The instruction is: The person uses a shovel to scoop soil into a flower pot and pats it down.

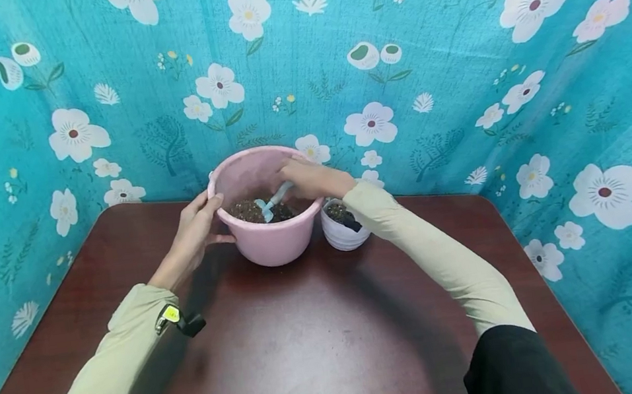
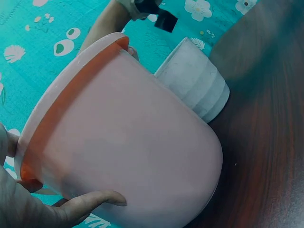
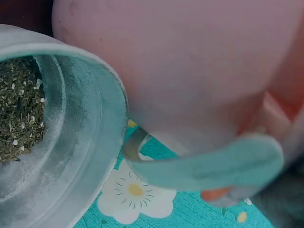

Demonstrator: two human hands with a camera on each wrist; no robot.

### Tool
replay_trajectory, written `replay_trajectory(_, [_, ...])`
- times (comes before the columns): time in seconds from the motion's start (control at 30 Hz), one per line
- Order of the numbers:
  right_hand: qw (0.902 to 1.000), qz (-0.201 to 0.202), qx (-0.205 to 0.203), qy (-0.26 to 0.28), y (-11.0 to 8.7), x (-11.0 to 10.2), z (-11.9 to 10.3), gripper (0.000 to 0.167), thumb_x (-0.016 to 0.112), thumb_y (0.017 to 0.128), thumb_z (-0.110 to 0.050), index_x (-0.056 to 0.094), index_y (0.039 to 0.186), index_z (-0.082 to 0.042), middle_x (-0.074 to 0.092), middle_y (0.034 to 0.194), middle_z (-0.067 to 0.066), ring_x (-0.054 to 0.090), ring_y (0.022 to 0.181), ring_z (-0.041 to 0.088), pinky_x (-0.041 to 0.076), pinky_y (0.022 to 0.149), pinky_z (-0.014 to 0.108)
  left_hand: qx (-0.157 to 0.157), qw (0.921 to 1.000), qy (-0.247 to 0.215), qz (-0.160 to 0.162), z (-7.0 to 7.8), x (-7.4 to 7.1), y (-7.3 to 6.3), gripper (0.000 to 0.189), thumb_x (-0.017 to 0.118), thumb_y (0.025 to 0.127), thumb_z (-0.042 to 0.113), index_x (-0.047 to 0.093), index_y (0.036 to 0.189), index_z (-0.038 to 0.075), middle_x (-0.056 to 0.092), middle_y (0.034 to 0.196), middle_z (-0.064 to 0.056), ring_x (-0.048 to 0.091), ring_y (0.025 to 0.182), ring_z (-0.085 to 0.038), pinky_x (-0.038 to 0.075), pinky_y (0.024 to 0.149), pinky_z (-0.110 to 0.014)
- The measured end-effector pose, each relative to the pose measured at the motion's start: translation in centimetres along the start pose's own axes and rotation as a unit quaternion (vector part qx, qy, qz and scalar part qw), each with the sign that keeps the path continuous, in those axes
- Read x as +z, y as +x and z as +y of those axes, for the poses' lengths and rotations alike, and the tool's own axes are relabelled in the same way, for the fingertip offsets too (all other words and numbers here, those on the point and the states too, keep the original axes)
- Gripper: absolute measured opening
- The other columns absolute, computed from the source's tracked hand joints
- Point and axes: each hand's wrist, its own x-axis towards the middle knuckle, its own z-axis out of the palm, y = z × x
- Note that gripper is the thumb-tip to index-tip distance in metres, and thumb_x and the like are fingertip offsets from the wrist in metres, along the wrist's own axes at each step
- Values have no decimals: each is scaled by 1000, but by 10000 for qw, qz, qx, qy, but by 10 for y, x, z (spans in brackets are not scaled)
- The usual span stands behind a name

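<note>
A pink bucket stands at the back of the table with dark soil inside. My left hand grips its left rim; in the left wrist view a finger lies along the outer wall. Over the right rim reaches my right hand, holding a small light-blue hand rake by its handle. The rake's head is down at the soil. A white ribbed pot stands close to the bucket's right side, under my right forearm, with soil mix in it.
The dark reddish-brown table extends toward me. A blue flowered curtain hangs right behind the bucket and along both sides. In the right wrist view a pale curved handle sticks out beside the bucket.
</note>
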Motion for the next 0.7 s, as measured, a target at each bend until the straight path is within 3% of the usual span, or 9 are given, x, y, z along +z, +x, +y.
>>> replay_trajectory(0.17, [9989, 364, -24, -285, -7, -2, -1, 21, 81, 92, -13, 80, 113, -9, 75, 110, 7, 60, 113, 27, 48, 109, 42, -29, 10000, 44, -4, 2, 2, 1, 63, 49, 110, 31, 30, 165, 9, 36, 160, -25, 59, 108, -16, 69, 75, -43])
replay_trajectory(0.37, [9991, 427, 24, -18, -13, -3, 6, 23, 78, 95, -12, 79, 118, -9, 72, 114, 10, 61, 114, 28, 50, 108, 44, -127, 9999, 69, -22, -1, 5, 1, 62, 48, 110, 32, 30, 166, 11, 37, 159, -23, 57, 114, -20, 67, 82, -51])
replay_trajectory(0.5, [9987, 496, 20, 116, -21, -13, 9, 27, 77, 96, -13, 77, 122, -6, 72, 119, 12, 61, 115, 31, 50, 107, 45, -56, 10000, 64, 37, -1, 5, 1, 61, 47, 110, 32, 31, 165, 10, 38, 156, -23, 55, 118, -24, 68, 79, -50])
replay_trajectory(0.7, [9965, 789, 240, 162, -39, -24, 16, 26, 77, 95, -14, 78, 120, -7, 70, 107, 10, 59, 104, 29, 42, 96, 45, 35, 9998, 169, 62, -1, 5, 1, 62, 47, 109, 29, 30, 165, 8, 36, 160, -25, 50, 131, -35, 68, 77, -49])
